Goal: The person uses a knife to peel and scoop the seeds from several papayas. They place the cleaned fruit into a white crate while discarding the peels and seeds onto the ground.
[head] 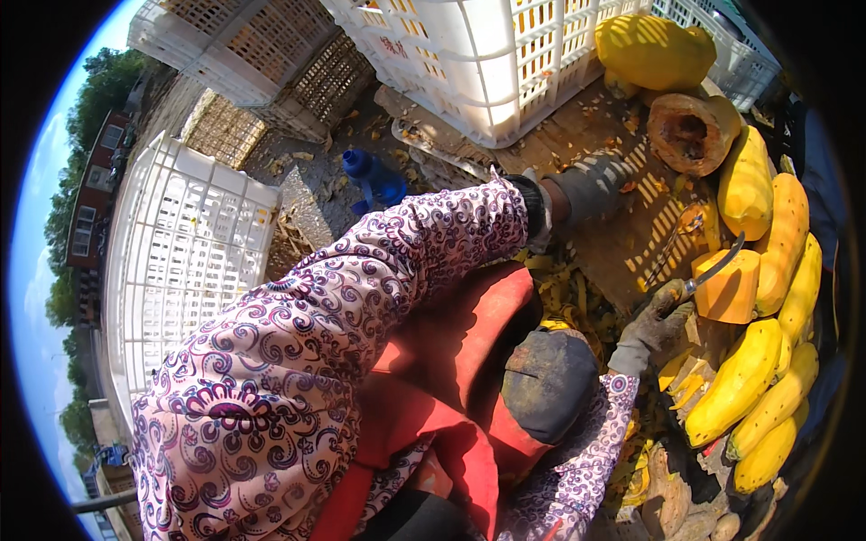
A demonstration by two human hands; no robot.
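Observation:
My left hand (592, 184), in a grey work glove, is over the wooden board (582, 237) in striped shade; its fingers are blurred and nothing held shows. My right hand (653, 328), also gloved, grips a knife with a curved blade (721, 264). The blade passes in front of a peeled orange squash piece (729, 291). Peeled yellow squashes (734, 382) lie in a row to the right. Beyond them is a cut squash with a hollow middle (687, 135), and a large yellow squash (653, 53) sits near the crate.
A white plastic crate (484, 74) stands on the board's far side. More crates (196, 223) are at the left, with a blue bottle (375, 179) on the littered ground. Peelings (575, 291) lie between my hands. My knee with a dark patch (549, 385) is close below.

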